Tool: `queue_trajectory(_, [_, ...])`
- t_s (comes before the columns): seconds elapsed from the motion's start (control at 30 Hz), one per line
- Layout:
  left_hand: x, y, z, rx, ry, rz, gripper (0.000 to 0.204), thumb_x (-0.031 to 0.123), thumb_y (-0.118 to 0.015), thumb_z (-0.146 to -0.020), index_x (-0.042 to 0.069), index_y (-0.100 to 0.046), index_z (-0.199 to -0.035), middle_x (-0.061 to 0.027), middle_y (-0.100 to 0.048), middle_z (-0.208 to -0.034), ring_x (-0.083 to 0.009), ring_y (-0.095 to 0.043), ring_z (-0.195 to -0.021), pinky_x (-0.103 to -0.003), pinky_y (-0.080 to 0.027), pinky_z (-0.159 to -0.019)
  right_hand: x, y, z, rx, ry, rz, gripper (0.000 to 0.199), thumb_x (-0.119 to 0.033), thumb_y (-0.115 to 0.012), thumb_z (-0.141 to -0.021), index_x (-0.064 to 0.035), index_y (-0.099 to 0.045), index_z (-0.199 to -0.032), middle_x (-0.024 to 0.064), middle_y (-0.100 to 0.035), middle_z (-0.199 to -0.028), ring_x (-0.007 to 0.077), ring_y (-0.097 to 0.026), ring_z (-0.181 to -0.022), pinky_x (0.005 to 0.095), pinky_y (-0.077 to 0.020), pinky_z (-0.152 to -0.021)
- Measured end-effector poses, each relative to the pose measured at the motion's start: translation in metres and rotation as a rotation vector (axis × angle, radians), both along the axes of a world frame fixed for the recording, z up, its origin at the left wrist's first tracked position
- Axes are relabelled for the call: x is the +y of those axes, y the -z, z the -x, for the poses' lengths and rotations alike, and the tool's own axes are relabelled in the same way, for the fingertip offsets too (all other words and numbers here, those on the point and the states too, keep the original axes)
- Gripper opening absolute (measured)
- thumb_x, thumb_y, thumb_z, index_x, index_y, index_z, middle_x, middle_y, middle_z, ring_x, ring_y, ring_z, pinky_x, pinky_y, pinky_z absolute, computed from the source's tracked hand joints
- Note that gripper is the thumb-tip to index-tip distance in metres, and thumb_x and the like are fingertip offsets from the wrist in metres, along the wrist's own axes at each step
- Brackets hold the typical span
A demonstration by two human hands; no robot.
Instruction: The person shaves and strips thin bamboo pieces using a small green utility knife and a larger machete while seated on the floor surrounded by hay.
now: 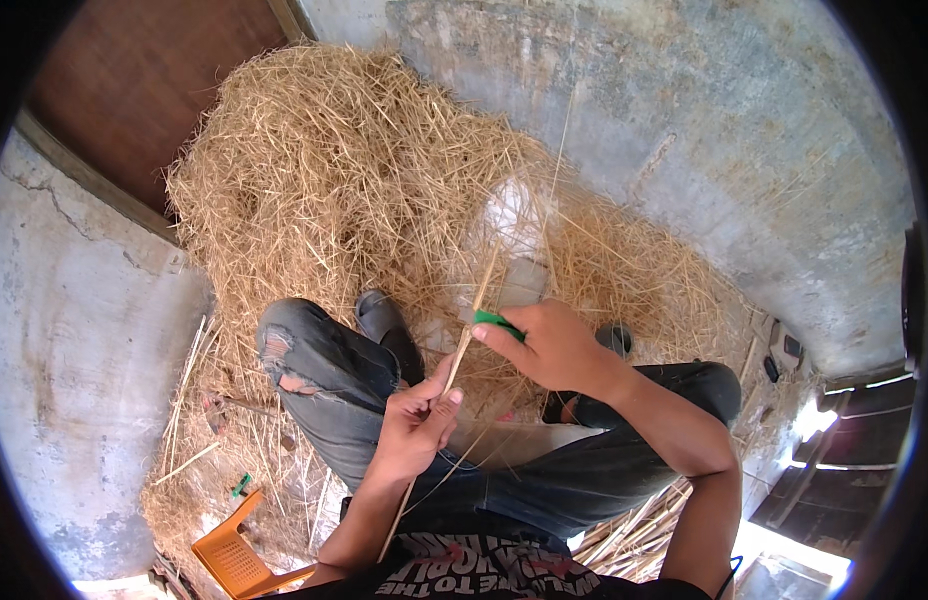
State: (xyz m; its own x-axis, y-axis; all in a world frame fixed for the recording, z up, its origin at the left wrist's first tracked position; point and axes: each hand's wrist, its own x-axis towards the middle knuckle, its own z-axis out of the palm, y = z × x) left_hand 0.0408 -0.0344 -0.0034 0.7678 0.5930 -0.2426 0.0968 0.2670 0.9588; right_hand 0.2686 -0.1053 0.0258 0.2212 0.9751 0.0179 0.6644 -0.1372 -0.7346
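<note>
My left hand (420, 428) is closed round a long, slender bamboo strip (487, 275). The strip slants up and away from me, and its lower end passes back beside my left forearm. Just above that grip, my right hand (554, 345) is wrapped round a green-handled knife (498, 325). A small greyish blade (467, 313) shows at the knife's front, against the strip. Thin loose fibres stand out near the strip's far end. My fingers hide part of the handle.
A big heap of straw-like shavings (334, 150) fills the far left, against a brown door (144, 80) and a grey wall (674, 100). An orange plastic chair (234, 555) stands near left. A bundle of sticks (639, 525) lies near right. A small green object (242, 485) lies left.
</note>
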Motion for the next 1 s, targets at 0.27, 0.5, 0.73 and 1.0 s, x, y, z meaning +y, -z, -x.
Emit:
queue_trajectory(0.27, [0.000, 0.009, 0.004, 0.001, -0.033, 0.048, 0.048, 0.010, -0.058, -0.105, 0.006, -0.048, -0.152, 0.0079, -0.042, -0.062, -0.0029, -0.036, -0.051, -0.022, -0.030, -0.047, 0.004, 0.024, -0.003, -0.137, -0.023, -0.070, 0.059, -0.056, -0.056, -0.100, -0.0022, -0.068, -0.078, 0.0236, -0.059, -0.059, 0.0446, -0.063, -0.060, 0.0513, -0.0490, -0.058])
queue_trajectory(0.5, [-0.042, -0.017, 0.033, 0.028, 0.114, -0.072, 0.045, 0.013, -0.060, -0.105, 0.005, -0.052, -0.149, 0.0103, -0.045, -0.067, -0.0003, -0.037, -0.055, -0.020, -0.029, -0.049, 0.006, 0.068, -0.156, -0.200, 0.637, -0.145, 0.054, -0.044, -0.050, -0.106, 0.0030, -0.069, -0.088, 0.0218, -0.063, -0.067, 0.0300, -0.058, -0.060, 0.0451, -0.0453, -0.062])
queue_trajectory(0.73, [-0.009, -0.005, 0.023, -0.035, -0.054, -0.046, 0.045, 0.008, -0.057, -0.106, 0.004, -0.050, -0.150, 0.0091, -0.043, -0.063, -0.0004, -0.035, -0.053, -0.021, -0.029, -0.047, -0.004, 0.008, -0.075, -0.007, 0.406, -0.146, 0.056, -0.049, -0.056, -0.103, 0.0030, -0.066, -0.083, 0.0168, -0.052, -0.059, 0.0249, -0.048, -0.054, 0.0424, -0.0436, -0.058])
queue_trajectory(1.0, [-0.010, -0.002, 0.014, -0.016, -0.027, -0.151, 0.045, 0.008, -0.055, -0.106, 0.004, -0.049, -0.150, 0.0091, -0.041, -0.064, -0.0005, -0.033, -0.051, -0.021, -0.027, -0.045, -0.001, 0.011, 0.003, 0.025, -0.060, -0.074, 0.047, -0.043, -0.060, -0.101, -0.0006, -0.067, -0.083, 0.0216, -0.056, -0.060, 0.0426, -0.058, -0.057, 0.0468, -0.0440, -0.054])
